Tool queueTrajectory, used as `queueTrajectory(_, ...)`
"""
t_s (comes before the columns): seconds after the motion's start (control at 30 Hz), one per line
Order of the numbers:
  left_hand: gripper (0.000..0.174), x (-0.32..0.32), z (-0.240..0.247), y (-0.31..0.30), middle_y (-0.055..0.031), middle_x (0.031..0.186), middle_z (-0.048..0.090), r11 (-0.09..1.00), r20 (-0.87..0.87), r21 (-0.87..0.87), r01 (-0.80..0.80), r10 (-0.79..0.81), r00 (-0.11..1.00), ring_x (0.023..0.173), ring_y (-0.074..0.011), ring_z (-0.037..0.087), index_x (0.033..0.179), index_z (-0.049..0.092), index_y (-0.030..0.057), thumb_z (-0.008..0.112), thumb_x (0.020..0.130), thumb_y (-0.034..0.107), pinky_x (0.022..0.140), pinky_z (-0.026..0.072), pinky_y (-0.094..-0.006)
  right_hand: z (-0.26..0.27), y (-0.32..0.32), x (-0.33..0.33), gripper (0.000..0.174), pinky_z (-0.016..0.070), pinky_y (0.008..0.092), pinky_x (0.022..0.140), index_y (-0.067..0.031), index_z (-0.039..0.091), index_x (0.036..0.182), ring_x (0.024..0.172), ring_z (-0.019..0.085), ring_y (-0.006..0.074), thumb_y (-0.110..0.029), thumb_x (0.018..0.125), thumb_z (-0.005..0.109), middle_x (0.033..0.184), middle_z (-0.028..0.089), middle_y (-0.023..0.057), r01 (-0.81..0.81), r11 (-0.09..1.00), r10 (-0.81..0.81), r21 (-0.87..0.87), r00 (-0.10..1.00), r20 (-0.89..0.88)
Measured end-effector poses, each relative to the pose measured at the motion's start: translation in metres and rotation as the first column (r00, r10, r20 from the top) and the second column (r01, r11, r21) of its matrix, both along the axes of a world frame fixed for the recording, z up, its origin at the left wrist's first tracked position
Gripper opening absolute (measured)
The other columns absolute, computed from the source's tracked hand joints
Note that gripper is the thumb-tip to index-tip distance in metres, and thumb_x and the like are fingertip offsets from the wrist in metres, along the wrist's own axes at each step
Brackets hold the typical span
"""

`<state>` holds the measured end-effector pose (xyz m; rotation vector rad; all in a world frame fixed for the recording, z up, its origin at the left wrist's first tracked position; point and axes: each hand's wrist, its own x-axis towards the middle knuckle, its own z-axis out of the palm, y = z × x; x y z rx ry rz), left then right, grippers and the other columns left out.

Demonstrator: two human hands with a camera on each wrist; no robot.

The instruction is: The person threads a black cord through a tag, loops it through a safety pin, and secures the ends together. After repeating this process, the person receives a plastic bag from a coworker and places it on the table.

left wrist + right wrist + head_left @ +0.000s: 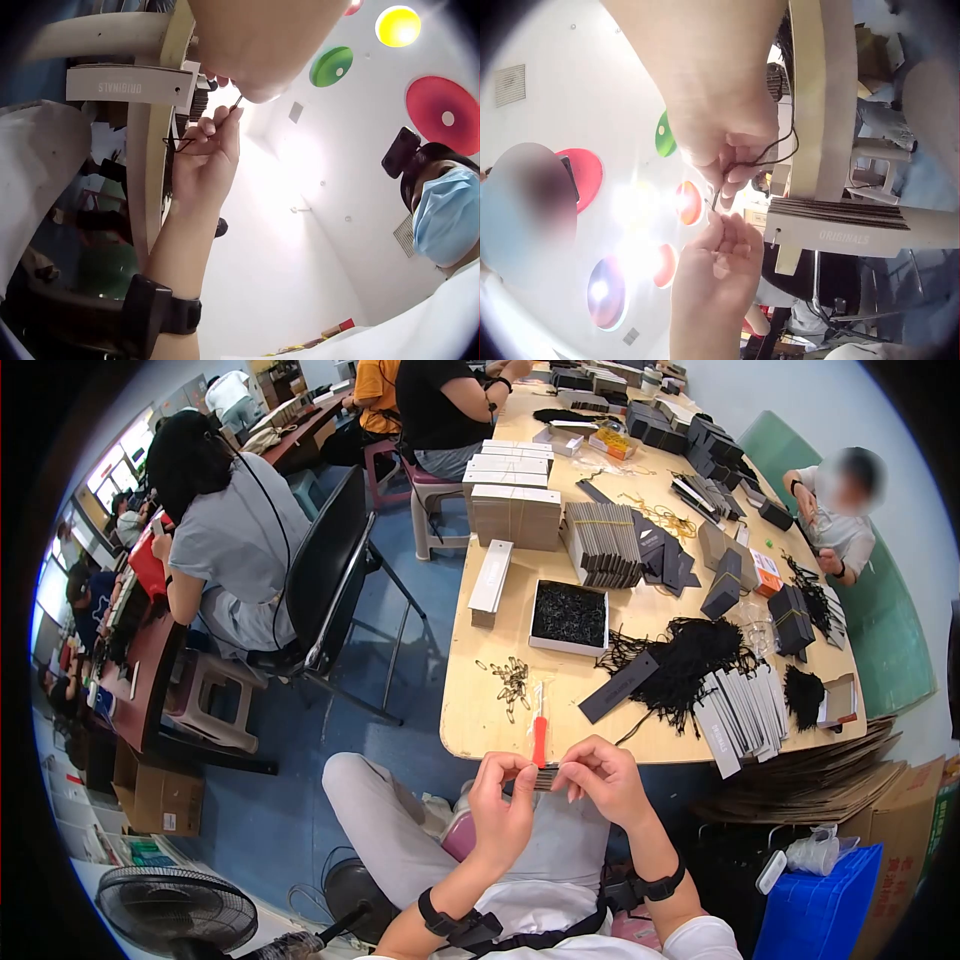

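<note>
Above my lap, at the near edge of the wooden table [480, 730], I hold a small stack of grey hang tags [546, 776] between both hands. My left hand [520, 772] grips the stack's left end. The right hand [572, 772] pinches a thin black string [769, 154] and a small metal pin [714, 201] at the stack's right end. The right wrist view shows the stack [840, 225] edge-on, printed "ORIGINALS", with the left hand's fingertips [718, 225] meeting the pin. In the left wrist view the right hand [214, 127] holds the looped string [180, 142] beside the tags [127, 84].
On the table lie a red-handled tool [539, 738], loose safety pins [513, 682], a box of black strings [568, 617], a heap of strings [690, 655] and fanned tags [740, 710]. A black chair [325, 580], seated people, a blue crate [820, 905] and a fan [175, 910] surround me.
</note>
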<state>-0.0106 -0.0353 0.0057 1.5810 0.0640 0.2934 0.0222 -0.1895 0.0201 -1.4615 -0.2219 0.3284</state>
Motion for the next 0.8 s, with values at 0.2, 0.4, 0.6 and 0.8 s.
queueTrajectory(0.2, 0.014, 0.002, 0.002, 0.0, -0.0064, 0.086, 0.055, 0.985, -0.061, -0.172, -0.011, 0.001, 0.998, 0.076, -0.0116, 0.054, 0.089, 0.052, -0.0012, 0.058, 0.091, 0.011, 0.071, 0.0455, -0.0241, -0.005, 0.002, -0.007, 0.009, 0.0466, 0.0206, 0.054, -0.0006, 0.049, 0.096, 0.061, 0.058, 0.0089, -0.008, 0.093, 0.053, 0.073, 0.063, 0.007, 0.019, 1.0, -0.019, 0.001, 1.0, -0.005)
queueTrajectory(0.4, 0.013, 0.003, 0.005, 0.001, -0.0037, 0.083, 0.056, 0.979, -0.03, -0.202, 0.002, -0.008, 1.0, 0.074, -0.008, 0.052, 0.092, 0.051, -0.0001, 0.057, 0.092, 0.012, 0.07, 0.0444, -0.0221, 0.005, 0.005, -0.009, 0.014, 0.0449, 0.0199, 0.053, -0.0018, 0.052, 0.1, 0.057, 0.056, 0.0072, -0.008, 0.089, 0.059, 0.064, 0.059, 0.004, 0.0, 0.995, 0.005, -0.098, 0.999, 0.047)
queueTrajectory(0.6, 0.013, 0.0, 0.002, -0.001, -0.0031, 0.083, 0.056, 0.987, -0.019, -0.156, 0.029, -0.032, 0.999, 0.074, -0.0072, 0.052, 0.093, 0.05, 0.0005, 0.056, 0.093, 0.012, 0.069, 0.0433, -0.021, 0.0, 0.012, -0.008, 0.01, 0.0454, 0.0196, 0.05, -0.0005, 0.064, 0.093, 0.054, 0.06, 0.0083, -0.003, 0.083, 0.064, 0.066, 0.064, 0.0058, 0.128, 0.963, -0.049, -0.237, 0.948, 0.315)
queueTrajectory(0.8, 0.013, 0.001, 0.003, -0.003, -0.002, 0.084, 0.055, 0.933, -0.107, -0.354, 0.061, -0.105, 0.989, 0.075, -0.0057, 0.051, 0.094, 0.049, 0.0026, 0.055, 0.094, 0.014, 0.066, 0.0416, -0.0195, -0.003, 0.012, -0.011, 0.008, 0.0487, 0.0207, 0.053, 0.002, 0.064, 0.091, 0.061, 0.065, 0.0104, -0.001, 0.084, 0.063, 0.07, 0.066, 0.0078, 0.159, 0.972, -0.095, -0.172, 0.938, 0.332)
